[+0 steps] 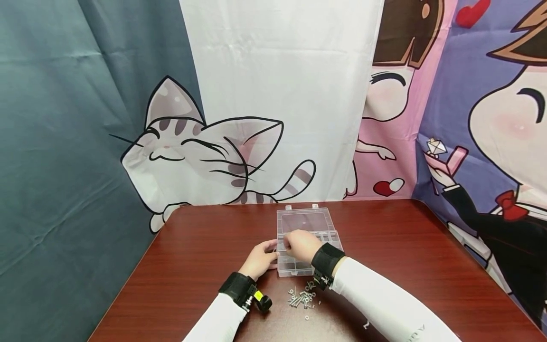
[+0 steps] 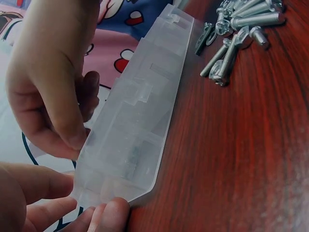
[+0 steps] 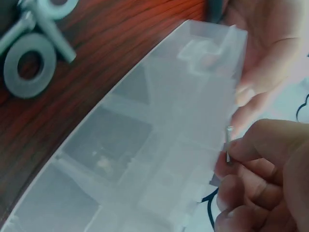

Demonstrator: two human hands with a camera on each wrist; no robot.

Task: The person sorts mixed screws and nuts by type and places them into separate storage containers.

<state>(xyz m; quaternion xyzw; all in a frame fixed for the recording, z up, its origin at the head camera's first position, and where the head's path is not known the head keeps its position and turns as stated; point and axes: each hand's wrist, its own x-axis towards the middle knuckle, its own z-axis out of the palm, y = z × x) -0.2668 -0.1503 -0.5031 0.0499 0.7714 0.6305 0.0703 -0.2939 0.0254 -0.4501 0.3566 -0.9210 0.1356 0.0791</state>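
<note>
Two bare hands meet, in the head view, at a translucent plastic box with square-edged compartments (image 1: 295, 273), its clear lid (image 1: 303, 221) tipped back flat on a glossy red-brown wood-grain table (image 1: 213, 242). The left hand (image 1: 259, 259) grips the box's left side; the right hand (image 1: 302, 244), fingers curled, covers several compartments. Nearer the person lies a loose heap of silvery metal bolts and washers (image 1: 302, 298), too small here to tell apart fully.

In the left wrist view, the box's smooth, frosted side wall shows a moulded latch (image 2: 133, 92). Left fingertips press round its end, partly cut off by the frame; the contents blur through the plastic, and what the right hand holds is hidden.

In the right wrist view, the right thumb and finger pinch a thin, short silvery metal piece (image 3: 229, 145) beside the box's edge; its exact kind is unclear. A flat ring washer (image 3: 30, 65) is out of focus.
</note>
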